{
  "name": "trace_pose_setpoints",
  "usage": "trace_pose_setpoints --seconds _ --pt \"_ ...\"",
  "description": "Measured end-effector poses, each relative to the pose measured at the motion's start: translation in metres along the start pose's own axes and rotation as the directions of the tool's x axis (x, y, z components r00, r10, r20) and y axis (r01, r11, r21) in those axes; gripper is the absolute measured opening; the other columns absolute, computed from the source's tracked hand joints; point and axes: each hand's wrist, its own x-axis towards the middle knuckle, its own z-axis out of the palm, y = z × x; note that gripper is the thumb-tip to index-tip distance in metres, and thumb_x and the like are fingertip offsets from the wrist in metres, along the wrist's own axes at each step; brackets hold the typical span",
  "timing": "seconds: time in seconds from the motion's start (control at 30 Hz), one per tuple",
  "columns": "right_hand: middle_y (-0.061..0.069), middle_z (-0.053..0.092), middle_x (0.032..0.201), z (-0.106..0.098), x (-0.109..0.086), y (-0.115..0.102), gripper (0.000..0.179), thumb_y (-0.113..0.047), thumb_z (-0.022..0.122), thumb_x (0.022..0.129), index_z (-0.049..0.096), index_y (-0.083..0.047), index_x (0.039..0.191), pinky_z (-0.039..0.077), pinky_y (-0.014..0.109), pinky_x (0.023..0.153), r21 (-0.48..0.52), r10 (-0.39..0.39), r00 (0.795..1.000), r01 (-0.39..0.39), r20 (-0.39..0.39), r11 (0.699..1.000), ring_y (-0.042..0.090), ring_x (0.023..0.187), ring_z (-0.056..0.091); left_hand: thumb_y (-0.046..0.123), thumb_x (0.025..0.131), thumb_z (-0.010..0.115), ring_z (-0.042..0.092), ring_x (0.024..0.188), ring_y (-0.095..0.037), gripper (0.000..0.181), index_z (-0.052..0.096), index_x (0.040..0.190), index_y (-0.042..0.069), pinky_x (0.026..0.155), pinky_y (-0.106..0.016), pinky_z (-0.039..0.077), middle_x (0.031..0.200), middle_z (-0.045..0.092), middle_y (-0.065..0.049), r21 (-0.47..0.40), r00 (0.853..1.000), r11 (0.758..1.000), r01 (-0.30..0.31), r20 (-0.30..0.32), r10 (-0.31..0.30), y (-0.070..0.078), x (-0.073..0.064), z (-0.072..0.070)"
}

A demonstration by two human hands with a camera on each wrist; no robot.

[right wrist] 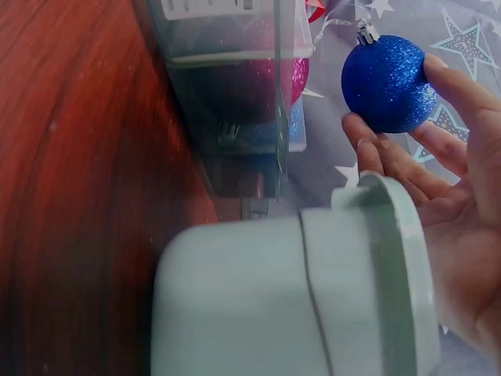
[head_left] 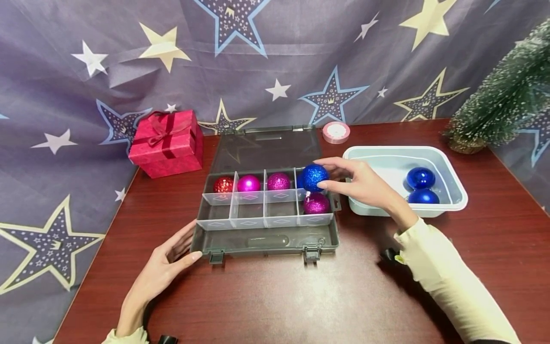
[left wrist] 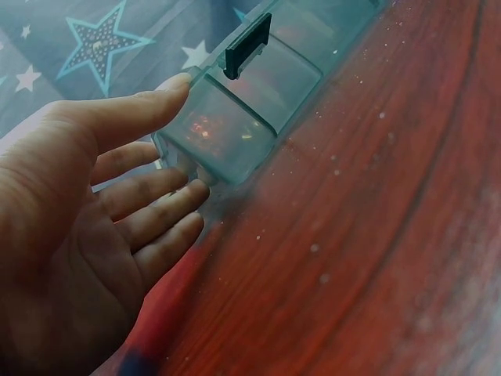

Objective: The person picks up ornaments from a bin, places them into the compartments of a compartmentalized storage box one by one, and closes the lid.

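My right hand (head_left: 361, 184) pinches a glittery blue bauble (head_left: 315, 177) with a silver cap, held above the right end of a divided plastic box (head_left: 266, 241). In the right wrist view the bauble (right wrist: 387, 82) sits between thumb and fingertips. Behind it, another blue thing shows partly in the back right compartment. The back row also holds a red bauble (head_left: 224, 185), a shiny pink bauble (head_left: 248, 183) and a glittery pink bauble (head_left: 279, 182). A glittery magenta bauble (head_left: 316, 204) lies in the front right compartment. My left hand (head_left: 165, 263) touches the box's front left corner, fingers fairly straight.
Right of the box stands a pale blue tub (head_left: 461, 193) with two shiny blue baubles (head_left: 421, 177). A red gift box (head_left: 166, 148) is at back left, a pink ribbon roll (head_left: 336, 132) behind the divided box, and a small frosted tree (head_left: 502, 95) at back right.
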Motion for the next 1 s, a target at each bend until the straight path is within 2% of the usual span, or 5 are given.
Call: trace_pose_setpoints --seconds 0.33,0.6,0.83,1.0 --pt "0.004 0.073 0.112 0.013 0.011 -0.005 0.046 -0.013 0.079 0.094 0.067 -0.013 0.138 0.057 0.029 0.078 0.057 -0.007 1.0 0.005 0.029 0.998 0.018 0.089 0.07 -0.002 0.098 0.069 0.052 0.133 -0.002 0.068 0.04 0.159 0.006 0.105 -0.014 0.041 0.154 0.046 -0.024 -0.002 1.0 1.0 -0.005 0.003 0.005 0.0 0.0 0.0" --pt "0.006 0.072 0.113 0.025 0.018 -0.009 0.046 -0.013 0.079 0.094 0.066 -0.011 0.138 0.059 0.035 0.085 0.081 -0.02 0.999 0.016 0.05 0.997 0.018 0.093 0.07 -0.001 0.098 0.069 0.051 0.134 -0.001 0.068 0.04 0.159 0.006 0.105 -0.013 0.041 0.155 0.045 -0.024 0.001 1.0 1.0 0.001 0.004 -0.001 0.0 0.0 0.0" --pt "0.005 0.071 0.117 0.029 0.022 -0.012 0.047 -0.019 0.08 0.094 0.066 -0.014 0.138 0.057 0.037 0.089 0.054 -0.002 0.997 -0.002 0.073 0.999 0.017 0.096 0.07 -0.002 0.098 0.068 0.051 0.134 -0.001 0.068 0.04 0.159 0.007 0.105 -0.013 0.041 0.155 0.045 -0.024 0.001 1.0 1.0 0.0 0.002 0.0 0.001 -0.001 -0.001" --pt "0.005 0.071 0.117 0.031 0.023 -0.011 0.047 -0.021 0.08 0.094 0.066 -0.015 0.138 0.057 0.039 0.087 0.04 0.02 0.996 -0.024 0.085 0.999 0.017 0.096 0.07 -0.002 0.098 0.068 0.051 0.134 -0.001 0.068 0.039 0.159 0.004 0.106 -0.013 0.04 0.155 0.045 -0.024 -0.005 1.0 1.0 -0.002 0.005 0.002 0.001 0.0 0.0"
